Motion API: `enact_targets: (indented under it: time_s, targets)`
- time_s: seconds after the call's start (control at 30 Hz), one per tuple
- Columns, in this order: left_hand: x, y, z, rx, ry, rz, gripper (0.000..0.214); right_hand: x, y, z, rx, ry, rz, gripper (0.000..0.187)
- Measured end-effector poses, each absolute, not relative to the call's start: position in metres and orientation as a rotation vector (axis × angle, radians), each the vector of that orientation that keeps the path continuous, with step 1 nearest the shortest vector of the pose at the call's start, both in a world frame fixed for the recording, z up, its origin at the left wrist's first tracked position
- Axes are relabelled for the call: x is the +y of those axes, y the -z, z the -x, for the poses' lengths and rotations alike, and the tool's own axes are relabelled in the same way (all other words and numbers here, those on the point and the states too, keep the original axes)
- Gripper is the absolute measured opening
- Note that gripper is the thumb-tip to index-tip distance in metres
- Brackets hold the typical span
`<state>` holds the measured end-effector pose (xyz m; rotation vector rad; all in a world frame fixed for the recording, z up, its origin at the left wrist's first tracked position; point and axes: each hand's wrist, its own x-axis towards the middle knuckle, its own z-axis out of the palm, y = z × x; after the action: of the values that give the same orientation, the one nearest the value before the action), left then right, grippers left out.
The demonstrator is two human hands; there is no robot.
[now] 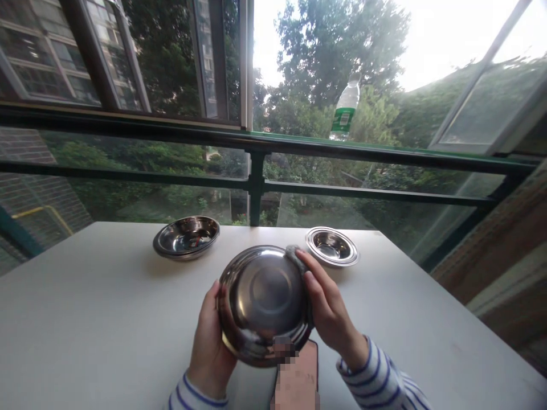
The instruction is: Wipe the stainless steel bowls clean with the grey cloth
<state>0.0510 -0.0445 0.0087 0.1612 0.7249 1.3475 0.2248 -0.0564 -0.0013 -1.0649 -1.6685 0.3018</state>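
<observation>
A shiny stainless steel bowl [267,296] is held up over the table, its rounded underside facing me. My left hand [211,341] grips the bowl's left edge, with the fingers hidden behind it. On the upper right of the bowl, my right hand [329,302] presses a grey cloth [294,253] against the metal. Only a small part of the cloth shows past the fingertips. Beyond, to the left, sits a wider steel bowl [187,236]. A smaller steel bowl with a broad rim [332,246] stands at the far right of the table.
The white table [106,319] reaches to a dark green railing [384,154] in front of windows. A plastic bottle with a green label [345,114] stands on the railing ledge. A phone-like object [314,356], partly pixelated, lies below the held bowl. A striped curtain [504,273] hangs at right.
</observation>
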Motion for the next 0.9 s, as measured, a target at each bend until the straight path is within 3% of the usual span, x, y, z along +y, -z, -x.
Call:
enact_targets:
  time_s: [0.4, 0.57, 0.67, 0.9]
  targets:
    - [-0.034, -0.013, -0.055, 0.711, -1.367, -0.123, 0.021, -0.064, 0.019, -0.229, -1.665, -0.1, 1.093, 0.048]
    - [-0.031, -0.007, -0.059, 0.693, -1.337, -0.06, 0.026, -0.077, 0.025, -0.214, -1.882, 0.296, 0.923, 0.058]
    - [-0.03, -0.006, -0.059, 0.677, -1.317, -0.024, 0.026, -0.079, 0.023, -0.215, -2.068, 0.483, 0.757, 0.052]
    - [-0.034, -0.014, -0.063, 0.635, -1.285, 0.017, 0.03, -0.074, 0.016, -0.227, -2.091, 0.521, 0.794, 0.046]
